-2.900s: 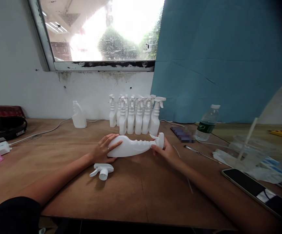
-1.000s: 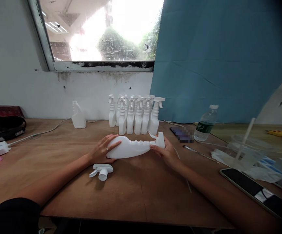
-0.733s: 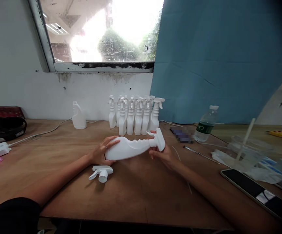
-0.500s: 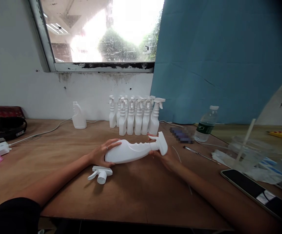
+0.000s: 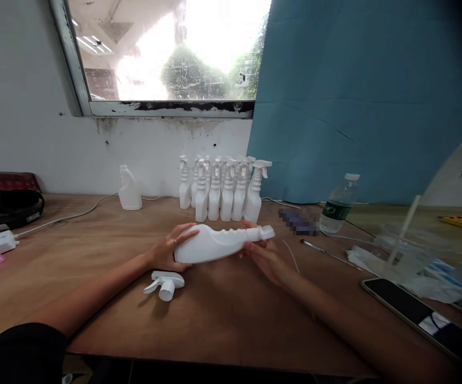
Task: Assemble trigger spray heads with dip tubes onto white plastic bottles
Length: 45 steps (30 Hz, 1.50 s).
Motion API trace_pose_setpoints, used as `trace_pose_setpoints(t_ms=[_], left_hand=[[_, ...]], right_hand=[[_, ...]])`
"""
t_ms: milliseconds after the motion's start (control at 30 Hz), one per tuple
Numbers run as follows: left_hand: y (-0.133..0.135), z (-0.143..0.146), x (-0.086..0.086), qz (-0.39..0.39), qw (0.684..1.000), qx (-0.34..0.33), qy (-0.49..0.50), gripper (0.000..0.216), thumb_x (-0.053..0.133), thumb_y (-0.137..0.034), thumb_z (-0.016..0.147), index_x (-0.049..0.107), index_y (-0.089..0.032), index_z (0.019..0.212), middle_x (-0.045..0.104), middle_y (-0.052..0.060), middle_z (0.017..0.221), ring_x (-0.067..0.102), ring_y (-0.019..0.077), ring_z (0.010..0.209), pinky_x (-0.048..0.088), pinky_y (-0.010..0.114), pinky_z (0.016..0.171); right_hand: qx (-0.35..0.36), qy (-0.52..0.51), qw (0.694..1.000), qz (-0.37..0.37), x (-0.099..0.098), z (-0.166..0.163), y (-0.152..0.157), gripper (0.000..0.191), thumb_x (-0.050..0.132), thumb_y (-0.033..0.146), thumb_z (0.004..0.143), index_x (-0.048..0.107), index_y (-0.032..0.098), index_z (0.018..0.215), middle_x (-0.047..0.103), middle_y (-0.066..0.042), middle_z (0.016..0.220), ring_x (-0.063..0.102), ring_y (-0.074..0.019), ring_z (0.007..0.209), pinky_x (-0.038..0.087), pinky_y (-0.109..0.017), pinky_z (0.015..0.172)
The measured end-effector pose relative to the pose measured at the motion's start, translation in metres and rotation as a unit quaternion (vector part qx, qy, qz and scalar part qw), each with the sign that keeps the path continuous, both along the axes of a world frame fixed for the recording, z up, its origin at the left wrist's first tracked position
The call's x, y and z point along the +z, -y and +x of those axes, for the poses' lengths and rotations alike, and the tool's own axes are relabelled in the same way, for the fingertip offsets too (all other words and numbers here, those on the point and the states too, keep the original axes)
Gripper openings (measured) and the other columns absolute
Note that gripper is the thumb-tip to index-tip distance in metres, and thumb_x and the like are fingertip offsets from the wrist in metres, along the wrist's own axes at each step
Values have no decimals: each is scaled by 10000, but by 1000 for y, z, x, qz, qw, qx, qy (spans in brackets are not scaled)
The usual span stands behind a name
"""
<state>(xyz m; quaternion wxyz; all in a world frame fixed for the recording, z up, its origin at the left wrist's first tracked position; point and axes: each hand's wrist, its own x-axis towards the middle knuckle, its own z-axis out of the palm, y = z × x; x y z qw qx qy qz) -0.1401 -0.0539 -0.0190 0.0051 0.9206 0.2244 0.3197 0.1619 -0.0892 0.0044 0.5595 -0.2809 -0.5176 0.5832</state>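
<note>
Left hand (image 5: 170,249) wrapped round base of curved white plastic bottle (image 5: 215,244), held on its side above middle of brown wooden table (image 5: 223,325). Right hand (image 5: 266,260) narrow about neck, by fitted white plastic trigger head (image 5: 265,233). Loose white plastic sprayer top (image 5: 167,285) nearer front edge.

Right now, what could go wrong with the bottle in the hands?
The left hand could nudge the loose head lying close to it. The bottle is held on its side, so it might slip if the grip slackens. The standing bottles are behind the right hand, and a bump could perhaps topple one.
</note>
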Motion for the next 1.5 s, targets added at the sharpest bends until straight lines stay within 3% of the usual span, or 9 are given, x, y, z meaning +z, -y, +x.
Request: trace_pose_setpoints(t_ms=[167, 400, 633, 800, 1100, 1200, 1333, 1400, 1500], left_hand=[[5, 4, 6, 44, 999, 13, -22, 921, 720, -331, 722, 221, -259, 1493, 282, 157, 1482, 310, 346, 1346, 367, 523, 1070], [7, 6, 6, 45, 999, 9, -1, 918, 732, -325, 719, 239, -266, 1490, 291, 159, 1473, 311, 352, 1347, 353, 532, 1079], [4, 6, 1, -69, 997, -36, 15, 974, 754, -294, 666, 236, -254, 1490, 296, 160, 1477, 321, 361, 1353, 334, 514, 1093], [-1, 5, -4, -72, 996, -42, 12, 975, 745, -284, 661, 235, -250, 1491, 276, 161, 1489, 301, 361, 1363, 312, 521, 1101], [1, 5, -3, -127, 990, -56, 32, 933, 766, -382, 685, 280, -254, 1471, 297, 154, 1477, 306, 358, 1357, 297, 515, 1104], [-5, 6, -3, -269, 952, -66, 129, 816, 665, -524, 785, 300, -255, 1464, 384, 143, 1435, 432, 337, 1269, 397, 478, 1029], [-17, 9, -3, -473, 855, -62, 202, 615, 552, -528, 875, 474, -167, 1366, 594, 135, 1226, 578, 290, 1084, 476, 392, 903], [-21, 8, -4, -516, 819, -74, 238, 571, 650, -470, 823, 559, -127, 1272, 641, 133, 1145, 608, 275, 1026, 480, 369, 882], [-27, 0, -10, -498, 794, -60, 344, 573, 762, -398, 728, 589, -126, 1202, 651, 126, 1137, 621, 257, 1004, 491, 342, 862]], right_hand=[[-58, -25, 997, -50, -12, -1, -8, 345, 775, 420, 714, 625, 231, 960, 670, -48, 956, 622, -249, 916, 543, -370, 733], [-16, -6, 999, 32, -5, 3, -11, 495, 735, 359, 758, 561, 314, 1219, 604, -20, 1276, 575, -243, 1150, 472, -395, 993], [-3, 34, 995, 89, 13, 1, 1, 465, 751, 358, 739, 581, 336, 1171, 634, -23, 1237, 568, -278, 1180, 460, -442, 1000], [-14, 29, 996, 79, 7, 5, -3, 352, 771, 364, 732, 635, 277, 1045, 646, -38, 1218, 597, -264, 1137, 448, -413, 1010], [-17, 49, 996, 78, 5, 9, -7, 397, 785, 378, 711, 635, 261, 1059, 671, -50, 1169, 595, -294, 1136, 436, -458, 1021], [2, 65, 993, 101, 17, 11, -6, 503, 779, 392, 719, 588, 283, 1171, 668, -61, 1181, 603, -307, 1123, 458, -472, 988], [35, 163, 973, 158, 51, 16, -8, 632, 790, 382, 720, 529, 266, 1283, 683, -91, 1140, 621, -323, 1084, 484, -460, 919], [46, 209, 956, 200, 67, 17, -10, 716, 789, 354, 728, 467, 256, 1359, 676, -97, 1151, 595, -319, 1126, 472, -450, 931], [30, 266, 925, 270, 74, 22, -17, 854, 821, 307, 684, 394, 281, 1422, 631, -80, 1235, 519, -309, 1218, 422, -457, 1003]])
